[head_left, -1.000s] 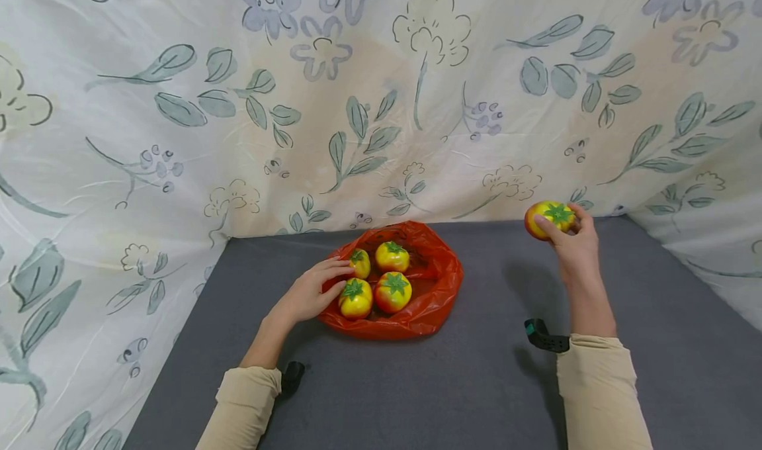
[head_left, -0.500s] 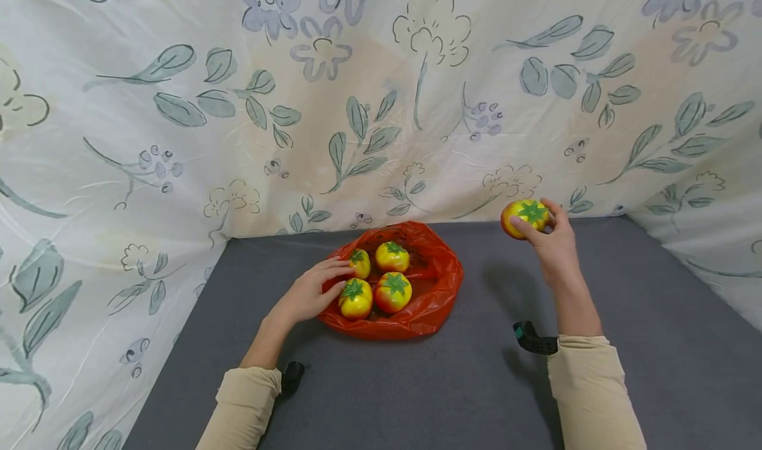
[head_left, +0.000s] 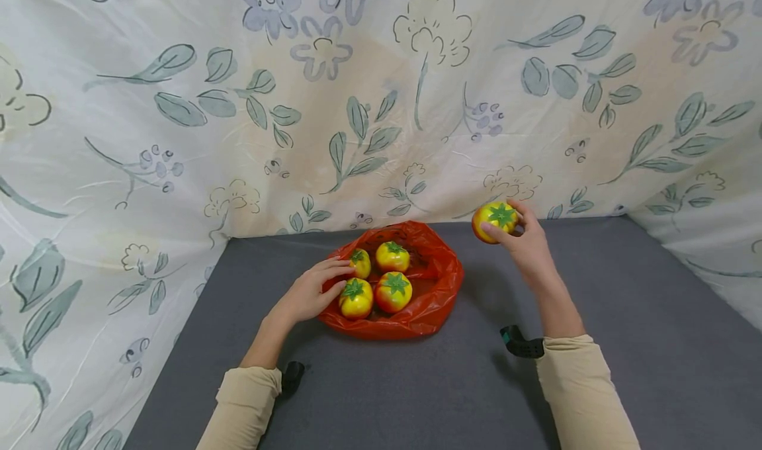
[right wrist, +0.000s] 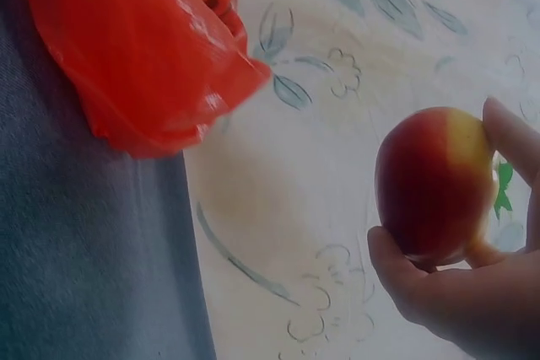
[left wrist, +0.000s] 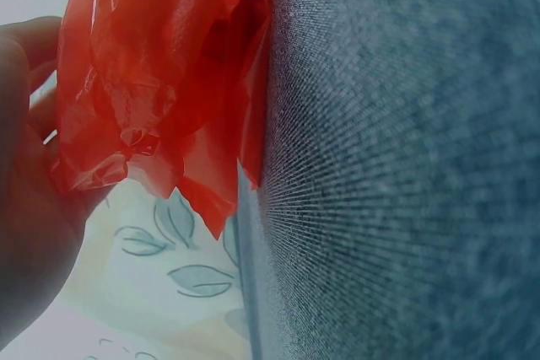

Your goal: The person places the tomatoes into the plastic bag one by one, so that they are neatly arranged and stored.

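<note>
My right hand (head_left: 530, 241) grips a red-and-yellow tomato (head_left: 491, 220) with green leaves on top, thumb on the near side and fingers on the far side. It is up in the air, right of the red plastic bag (head_left: 449, 278). In the right wrist view the tomato (right wrist: 430, 183) shows its red base between thumb and fingers. My left hand (head_left: 306, 294) rests at the bag's left rim with fingers extended over it, close to the tomatoes inside. Several similar tomatoes (head_left: 393, 292) sit in the bag. In the left wrist view, the bag (left wrist: 160, 65) hides the fingertips.
The bag stands on a dark grey tabletop (head_left: 405, 390), near its back edge. Behind and along the sides hangs a pale cloth (head_left: 369, 59) with flowers and leaves. A black wrist camera (head_left: 520, 343) juts out from the right sleeve.
My right hand has moved left with the tomato, closer to the bag. The left hand, the bag and the tomatoes in it have stayed put.
</note>
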Available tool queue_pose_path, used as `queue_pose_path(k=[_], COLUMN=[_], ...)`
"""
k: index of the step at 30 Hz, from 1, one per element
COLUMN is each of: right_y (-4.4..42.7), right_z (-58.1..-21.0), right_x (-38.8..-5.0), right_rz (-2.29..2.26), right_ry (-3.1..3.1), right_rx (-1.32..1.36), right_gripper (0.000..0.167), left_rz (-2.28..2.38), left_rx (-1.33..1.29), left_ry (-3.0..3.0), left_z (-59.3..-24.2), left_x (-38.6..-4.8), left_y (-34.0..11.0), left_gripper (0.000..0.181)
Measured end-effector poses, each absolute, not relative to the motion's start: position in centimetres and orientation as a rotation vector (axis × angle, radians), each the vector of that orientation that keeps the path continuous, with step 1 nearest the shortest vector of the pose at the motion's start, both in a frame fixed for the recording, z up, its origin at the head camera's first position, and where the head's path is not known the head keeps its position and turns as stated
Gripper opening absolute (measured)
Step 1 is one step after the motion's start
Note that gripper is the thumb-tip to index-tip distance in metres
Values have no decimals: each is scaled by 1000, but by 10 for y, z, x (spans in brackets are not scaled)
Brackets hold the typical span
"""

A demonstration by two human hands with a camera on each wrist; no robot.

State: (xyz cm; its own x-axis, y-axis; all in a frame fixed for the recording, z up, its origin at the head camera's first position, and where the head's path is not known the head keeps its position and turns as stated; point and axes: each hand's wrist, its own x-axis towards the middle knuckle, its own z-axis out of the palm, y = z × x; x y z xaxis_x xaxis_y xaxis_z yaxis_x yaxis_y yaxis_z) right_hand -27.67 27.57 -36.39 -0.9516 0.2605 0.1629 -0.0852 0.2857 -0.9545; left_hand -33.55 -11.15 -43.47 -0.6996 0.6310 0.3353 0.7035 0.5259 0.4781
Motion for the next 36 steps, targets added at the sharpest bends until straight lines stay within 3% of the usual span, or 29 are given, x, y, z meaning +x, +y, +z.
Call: queue_pose_path(k=[36], right_y=[221], right_z=[-380], right_x=[-289], right_rz=[1652], right_ry=[-2509], right_rx=[54], right_gripper=[81], left_rz=[-910], left_rx=[-1149], left_ry=[-2656], left_z=[-431], left_x=[-334], left_y=[-113], left_gripper=[34])
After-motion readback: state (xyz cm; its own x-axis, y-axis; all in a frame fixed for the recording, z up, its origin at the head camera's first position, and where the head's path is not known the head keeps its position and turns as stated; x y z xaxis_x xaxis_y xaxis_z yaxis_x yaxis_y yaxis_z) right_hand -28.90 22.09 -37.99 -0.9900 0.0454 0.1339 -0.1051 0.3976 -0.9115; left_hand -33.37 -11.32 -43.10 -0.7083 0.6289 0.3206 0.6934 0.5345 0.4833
